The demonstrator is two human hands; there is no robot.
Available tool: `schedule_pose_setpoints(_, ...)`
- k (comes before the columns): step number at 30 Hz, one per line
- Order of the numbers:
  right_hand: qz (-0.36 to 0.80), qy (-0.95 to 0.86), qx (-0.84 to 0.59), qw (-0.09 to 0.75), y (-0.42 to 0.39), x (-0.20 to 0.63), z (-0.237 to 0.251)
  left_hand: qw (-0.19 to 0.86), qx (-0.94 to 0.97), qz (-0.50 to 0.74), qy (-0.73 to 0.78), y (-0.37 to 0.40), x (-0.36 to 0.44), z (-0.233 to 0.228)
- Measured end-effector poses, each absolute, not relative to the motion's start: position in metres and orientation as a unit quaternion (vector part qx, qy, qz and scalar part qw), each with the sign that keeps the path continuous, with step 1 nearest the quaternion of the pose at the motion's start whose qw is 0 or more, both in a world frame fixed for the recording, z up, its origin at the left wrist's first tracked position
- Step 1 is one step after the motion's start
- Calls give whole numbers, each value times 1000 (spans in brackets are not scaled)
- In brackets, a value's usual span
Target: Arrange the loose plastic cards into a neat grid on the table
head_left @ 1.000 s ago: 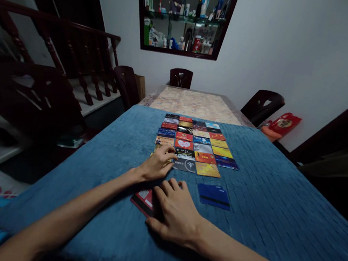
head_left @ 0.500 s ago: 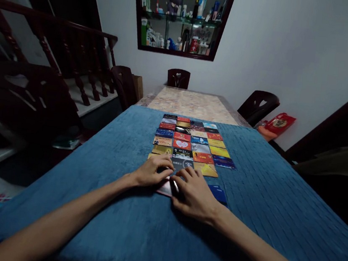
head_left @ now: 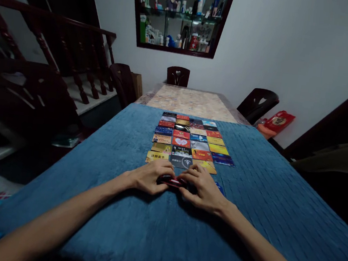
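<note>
We see both hands meeting low on the blue cloth [head_left: 88, 204] that covers the near end of the table. The left hand [head_left: 149, 177] and the right hand [head_left: 203, 189] each close their fingers on an end of a dark red card [head_left: 172, 181], so the card sits pinched between them, edge-on to the camera and just above the cloth; we cannot tell whether it touches the fabric. It may be more than 1 card, but the dim light hides that.

Just beyond the fingertips lies a grid of cards [head_left: 189, 143], 4 columns wide, laid face up and running away from us. Its nearest row holds a yellow card [head_left: 157, 156], a grey card [head_left: 182, 161] and an orange-yellow card [head_left: 207, 166]. A blue card [head_left: 219, 187] peeks out beside the right hand, partly hidden by it.

Past the cloth the bare marbled tabletop [head_left: 193, 102] shows, with dark chairs [head_left: 177, 76] around it, a wall cabinet [head_left: 180, 15] above, and a red bag [head_left: 278, 121] near the right-hand chair.
</note>
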State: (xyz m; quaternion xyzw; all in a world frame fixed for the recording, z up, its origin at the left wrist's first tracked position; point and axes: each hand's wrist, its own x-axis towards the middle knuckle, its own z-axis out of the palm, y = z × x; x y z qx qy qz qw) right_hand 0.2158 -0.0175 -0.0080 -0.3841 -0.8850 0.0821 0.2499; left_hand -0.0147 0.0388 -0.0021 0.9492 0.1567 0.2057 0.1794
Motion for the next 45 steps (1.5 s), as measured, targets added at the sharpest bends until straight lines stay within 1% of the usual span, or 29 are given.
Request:
schedule_pose_setpoints(5,79,-883,-374,272,-18,221,-8,205,941,209,169,43,-16,-4)
schedule_pose_setpoints(11,33,-864,-377,332,-13,229,-19,216,929,240,183,43,-15,-6)
schedule_pose_setpoints(18,-11,-842,-386,376,-9,230,-30,242,911,250,221,44,-14,-10)
schedule_pose_setpoints(27,-15,-838,-408,363,-10,233,-29,263,900,249,241,47,-14,-11)
schedule_pose_setpoints(34,-8,-836,-405,370,-10,234,-29,280,892,251,251,46,-14,-11)
schedule_pose_setpoints(38,-2,-836,-413,362,-11,234,-28,268,888,259,270,46,-13,-11)
schedule_pose_setpoints(41,-14,-836,-418,354,-11,233,-28,255,886,268,281,47,-13,-12)
schedule_pose_setpoints(45,-60,-842,-416,339,-12,231,-28,252,883,267,290,46,-12,-12)
